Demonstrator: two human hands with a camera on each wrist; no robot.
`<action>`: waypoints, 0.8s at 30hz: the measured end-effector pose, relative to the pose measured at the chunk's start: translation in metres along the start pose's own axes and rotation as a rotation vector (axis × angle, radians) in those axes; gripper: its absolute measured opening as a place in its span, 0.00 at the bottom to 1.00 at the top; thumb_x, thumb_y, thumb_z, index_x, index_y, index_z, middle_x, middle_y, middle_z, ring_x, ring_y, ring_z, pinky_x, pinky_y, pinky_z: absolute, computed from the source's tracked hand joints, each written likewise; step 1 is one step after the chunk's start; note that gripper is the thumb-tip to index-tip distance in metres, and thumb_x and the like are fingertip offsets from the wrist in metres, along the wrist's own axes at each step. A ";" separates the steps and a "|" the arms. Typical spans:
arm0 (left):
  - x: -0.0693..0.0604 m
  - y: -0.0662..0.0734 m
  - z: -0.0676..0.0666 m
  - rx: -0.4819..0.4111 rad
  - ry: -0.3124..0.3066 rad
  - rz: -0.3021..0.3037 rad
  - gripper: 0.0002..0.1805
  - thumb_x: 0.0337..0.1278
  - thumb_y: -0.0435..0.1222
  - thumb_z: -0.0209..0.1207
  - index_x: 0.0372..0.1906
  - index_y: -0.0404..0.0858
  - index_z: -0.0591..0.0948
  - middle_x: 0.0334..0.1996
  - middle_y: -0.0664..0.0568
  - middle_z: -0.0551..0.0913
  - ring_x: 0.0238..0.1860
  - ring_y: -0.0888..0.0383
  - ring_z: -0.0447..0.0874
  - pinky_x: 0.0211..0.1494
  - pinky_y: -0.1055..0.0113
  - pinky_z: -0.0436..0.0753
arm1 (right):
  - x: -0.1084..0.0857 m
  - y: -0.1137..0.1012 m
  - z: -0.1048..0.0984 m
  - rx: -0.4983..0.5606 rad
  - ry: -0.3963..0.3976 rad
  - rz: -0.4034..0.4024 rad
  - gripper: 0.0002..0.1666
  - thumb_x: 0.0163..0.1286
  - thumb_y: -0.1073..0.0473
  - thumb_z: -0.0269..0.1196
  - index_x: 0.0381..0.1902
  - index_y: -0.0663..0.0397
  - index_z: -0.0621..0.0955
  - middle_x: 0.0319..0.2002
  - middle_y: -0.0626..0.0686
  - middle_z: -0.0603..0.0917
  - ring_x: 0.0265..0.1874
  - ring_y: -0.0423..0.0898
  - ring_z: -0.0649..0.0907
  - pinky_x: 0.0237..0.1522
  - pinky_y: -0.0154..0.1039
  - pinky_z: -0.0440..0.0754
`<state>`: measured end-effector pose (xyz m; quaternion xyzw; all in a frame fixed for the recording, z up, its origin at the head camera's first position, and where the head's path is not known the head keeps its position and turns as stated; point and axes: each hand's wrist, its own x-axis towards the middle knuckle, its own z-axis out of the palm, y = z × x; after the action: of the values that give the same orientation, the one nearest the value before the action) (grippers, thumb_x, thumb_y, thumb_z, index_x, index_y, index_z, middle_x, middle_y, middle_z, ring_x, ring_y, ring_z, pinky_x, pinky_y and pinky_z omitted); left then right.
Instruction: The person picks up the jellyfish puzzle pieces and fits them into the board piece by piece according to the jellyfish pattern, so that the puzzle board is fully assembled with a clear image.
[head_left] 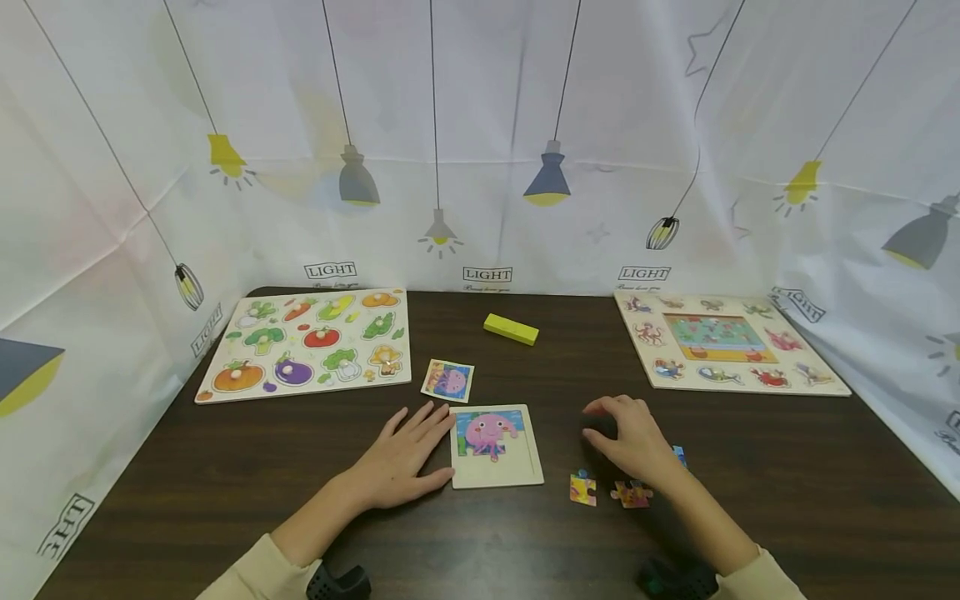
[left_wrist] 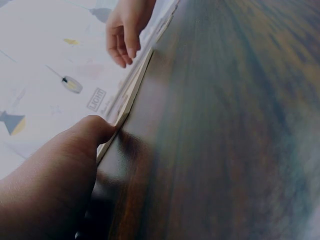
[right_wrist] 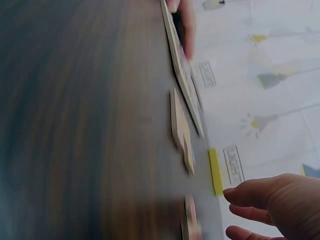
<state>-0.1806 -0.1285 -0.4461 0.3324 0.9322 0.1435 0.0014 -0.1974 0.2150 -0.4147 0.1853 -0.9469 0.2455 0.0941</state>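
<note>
In the head view a square puzzle tray [head_left: 497, 476] holds a partly assembled pink octopus picture. My left hand [head_left: 405, 460] lies spread flat at the tray's left side, its fingertips and thumb touching the edge; the left wrist view shows the thumb [left_wrist: 95, 129] against the tray edge. To the right, my right hand [head_left: 633, 442] hovers over the table with bent, parted fingers and nothing between them. Loose puzzle pieces lie near it: a yellow one [head_left: 582, 489], an orange-purple one [head_left: 632, 494] and a blue one [head_left: 679, 455] partly hidden by the wrist.
A small picture card [head_left: 448, 381] lies behind the tray, and a yellow block [head_left: 511, 329] farther back. At the back left is a vegetable puzzle board [head_left: 303, 342]; at the back right, a sea-animal board [head_left: 731, 343]. A white printed curtain [head_left: 480, 183] hangs behind the table.
</note>
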 end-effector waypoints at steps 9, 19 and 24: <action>0.000 -0.001 0.001 -0.013 -0.001 0.010 0.36 0.62 0.59 0.41 0.71 0.47 0.54 0.71 0.50 0.49 0.71 0.52 0.40 0.67 0.46 0.41 | -0.022 0.029 -0.026 -0.040 -0.044 0.095 0.19 0.58 0.60 0.65 0.46 0.62 0.78 0.45 0.66 0.76 0.47 0.65 0.69 0.44 0.61 0.66; 0.001 -0.001 0.001 -0.016 -0.012 0.001 0.36 0.62 0.59 0.41 0.71 0.48 0.54 0.71 0.51 0.50 0.71 0.52 0.40 0.67 0.46 0.41 | -0.046 0.054 -0.045 -0.070 -0.078 0.166 0.24 0.60 0.54 0.64 0.48 0.65 0.76 0.47 0.70 0.74 0.49 0.70 0.66 0.45 0.66 0.63; 0.000 -0.001 0.001 -0.016 -0.009 0.003 0.36 0.62 0.59 0.41 0.71 0.48 0.54 0.71 0.51 0.49 0.71 0.52 0.41 0.66 0.46 0.41 | -0.051 0.060 -0.049 -0.109 -0.081 0.183 0.22 0.58 0.53 0.65 0.42 0.66 0.78 0.40 0.65 0.78 0.45 0.66 0.71 0.45 0.63 0.64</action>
<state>-0.1812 -0.1288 -0.4478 0.3346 0.9304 0.1493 0.0080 -0.1699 0.3040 -0.4120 0.1025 -0.9748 0.1933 0.0428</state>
